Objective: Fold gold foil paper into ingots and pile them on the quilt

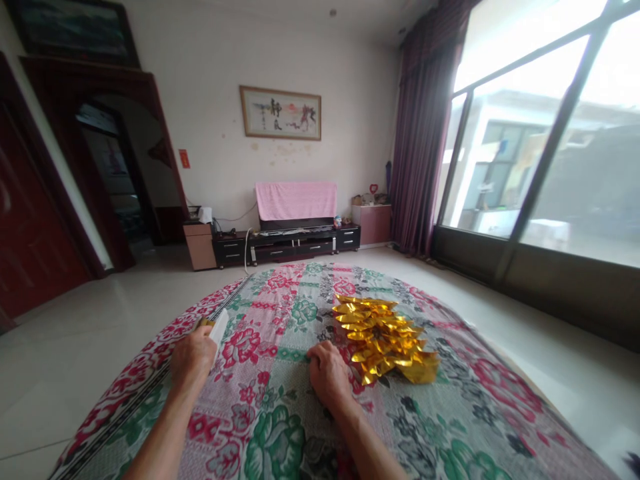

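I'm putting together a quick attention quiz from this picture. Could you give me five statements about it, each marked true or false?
1. The left hand holds something white. True.
2. The gold foil pieces lie to the left of both hands. False: they lie to the right of the right hand.
3. The tablecloth has a flower pattern. True.
4. The drape over the thing on the low black cabinet is green. False: it is a pink cloth.
5. A framed picture hangs on the wall above that cloth. True.
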The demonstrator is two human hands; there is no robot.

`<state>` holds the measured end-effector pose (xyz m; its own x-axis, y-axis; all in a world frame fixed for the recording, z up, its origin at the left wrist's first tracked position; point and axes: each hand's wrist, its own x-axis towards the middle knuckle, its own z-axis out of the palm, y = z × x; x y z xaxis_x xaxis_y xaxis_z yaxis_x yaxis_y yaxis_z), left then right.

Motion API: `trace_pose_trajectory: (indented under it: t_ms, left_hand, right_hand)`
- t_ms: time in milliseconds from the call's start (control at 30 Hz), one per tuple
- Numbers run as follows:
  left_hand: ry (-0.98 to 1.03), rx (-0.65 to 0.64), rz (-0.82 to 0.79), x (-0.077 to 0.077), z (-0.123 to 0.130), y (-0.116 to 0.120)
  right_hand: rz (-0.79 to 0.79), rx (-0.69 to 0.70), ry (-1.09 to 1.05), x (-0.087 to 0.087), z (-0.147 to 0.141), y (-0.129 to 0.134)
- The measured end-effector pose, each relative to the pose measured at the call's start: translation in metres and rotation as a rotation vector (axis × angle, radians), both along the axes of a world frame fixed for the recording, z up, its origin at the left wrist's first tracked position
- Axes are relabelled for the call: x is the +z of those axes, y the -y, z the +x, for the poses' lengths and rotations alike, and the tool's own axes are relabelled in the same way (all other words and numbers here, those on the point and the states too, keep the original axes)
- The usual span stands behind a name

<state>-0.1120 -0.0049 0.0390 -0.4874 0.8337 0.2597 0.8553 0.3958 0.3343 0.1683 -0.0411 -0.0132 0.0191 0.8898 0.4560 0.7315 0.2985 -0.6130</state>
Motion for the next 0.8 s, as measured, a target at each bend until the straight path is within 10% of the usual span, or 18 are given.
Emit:
trace_pose_trajectory:
  t_ms: [533,800]
  left_hand:
    - [-0.079,-0.059,0.176,0.006,0.012,0.004]
    - [-0.241,-0.423,0.293,-0.008,0.082,0.023]
  right_hand:
    - [0.042,-0.008,-0.001,-0.002,-0.001,0.0]
    - [0.049,-0.017,-0.023,-0.003,-0.001,-0.001]
